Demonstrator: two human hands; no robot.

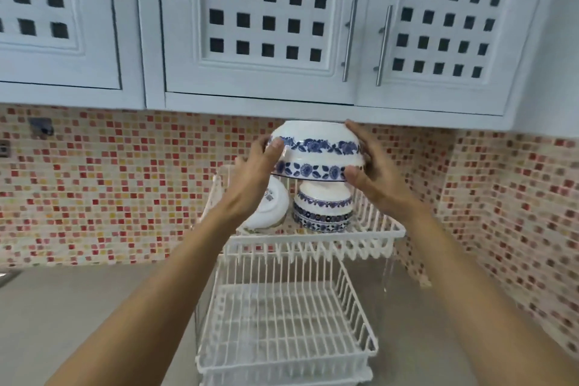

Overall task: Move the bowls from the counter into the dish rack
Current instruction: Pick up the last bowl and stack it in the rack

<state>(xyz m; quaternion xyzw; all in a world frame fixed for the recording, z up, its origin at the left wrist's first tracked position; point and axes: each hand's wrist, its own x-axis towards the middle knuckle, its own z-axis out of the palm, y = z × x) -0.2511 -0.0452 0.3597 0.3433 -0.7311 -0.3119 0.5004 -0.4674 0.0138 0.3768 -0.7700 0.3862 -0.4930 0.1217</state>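
1. Two hands carry one large bowl [315, 150], white with blue flower bands, turned mouth-down above the top tier of the dish rack [316, 236]

2. The left hand [255, 178] is closed on the bowl's left side, thumb on the upper blue band; the right hand [372, 166] is closed on the right side, fingers reaching over the base and thumb under the rim. Gripping opposite sides likely keeps a wide, smooth bowl level and stops it slipping

3. The bowl hangs in the air, just under the wall cabinet [260, 25] and clear of the rack's wires, so it is not yet set down

4. Directly below it stands a stack of smaller bowls [322, 208], also upside down, with the same blue pattern. Left of the stack a white dish [269, 207] leans on its side, partly hidden by the left wrist

5. Mouth-down placement would let water drain through the wires, which seems the reason for the inverted hold

6. The big bowl looks lined up over the stack, perhaps to cap it; the tight gap under the cabinet leaves little room, so it would have to come down gently

7. The lower basket [282, 323] of the rack holds nothing visible, and no bowls show on the grey table [94, 307]
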